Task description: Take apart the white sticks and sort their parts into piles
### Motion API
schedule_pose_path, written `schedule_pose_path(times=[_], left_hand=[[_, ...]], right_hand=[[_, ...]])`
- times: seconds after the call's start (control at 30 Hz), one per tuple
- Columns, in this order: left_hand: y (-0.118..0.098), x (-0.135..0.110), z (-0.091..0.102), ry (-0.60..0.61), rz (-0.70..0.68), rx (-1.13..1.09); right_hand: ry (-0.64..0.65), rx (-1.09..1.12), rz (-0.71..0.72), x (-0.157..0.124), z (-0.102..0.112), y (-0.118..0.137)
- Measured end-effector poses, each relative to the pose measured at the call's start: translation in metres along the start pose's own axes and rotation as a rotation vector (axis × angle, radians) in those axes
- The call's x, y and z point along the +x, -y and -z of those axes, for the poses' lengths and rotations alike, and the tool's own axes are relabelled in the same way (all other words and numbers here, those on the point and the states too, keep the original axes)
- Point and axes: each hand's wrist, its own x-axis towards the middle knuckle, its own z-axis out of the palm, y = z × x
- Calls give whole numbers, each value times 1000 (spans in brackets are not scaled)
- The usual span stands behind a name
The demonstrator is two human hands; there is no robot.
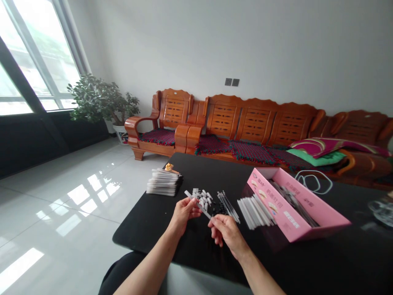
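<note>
Both my hands hold one thin white stick (198, 203) over the black table (172, 229). My left hand (184, 212) pinches its upper left part and my right hand (225, 231) grips its lower right end. Just beyond my fingers lie a heap of small white caps (203, 196), a bundle of thin black rods (229, 205) and a row of white sticks (254, 211). A stack of finished white and black pieces (163, 182) sits at the table's left edge.
An open pink box (296, 217) with dark rods inside stands to the right, with a white cord (313, 182) behind it. A wooden sofa set (245, 127) with cushions lines the wall. A potted plant (101, 100) stands by the window over the glossy tile floor.
</note>
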Motion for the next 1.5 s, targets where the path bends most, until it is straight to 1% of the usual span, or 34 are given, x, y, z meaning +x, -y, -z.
schedule_pose_path(times=[0.13, 0.3, 0.37, 0.5, 0.7, 0.83, 0.97, 1.13, 1.27, 1.4, 1.5], left_hand=[[3, 2, 1, -21, -12, 17], [4, 4, 1, -9, -22, 8], [3, 3, 1, -14, -24, 14], [1, 1, -1, -22, -27, 18], [1, 2, -1, -28, -27, 18], [2, 2, -1, -27, -27, 14], [3, 2, 0, -33, -28, 19], [4, 3, 0, -23, -26, 17], [4, 3, 0, -39, -25, 23], [3, 3, 0, -30, -24, 26], [3, 2, -1, -32, -25, 26]], right_hand=[[-35, -5, -8, 1, 2, -3], [-3, 20, -63, 1, 1, -2], [-10, 2, -50, 1, 1, -1], [-77, -4, -20, 1, 2, 0], [-48, 18, -67, 2, 2, -3], [-88, 27, -52, 3, 3, -5], [-34, 78, -118, 2, 2, -4], [-44, 112, -82, 1, 2, -3], [15, 144, -166, 2, 3, -5], [-27, 140, -117, 2, 2, -7], [-21, 137, -145, 2, 3, -6]])
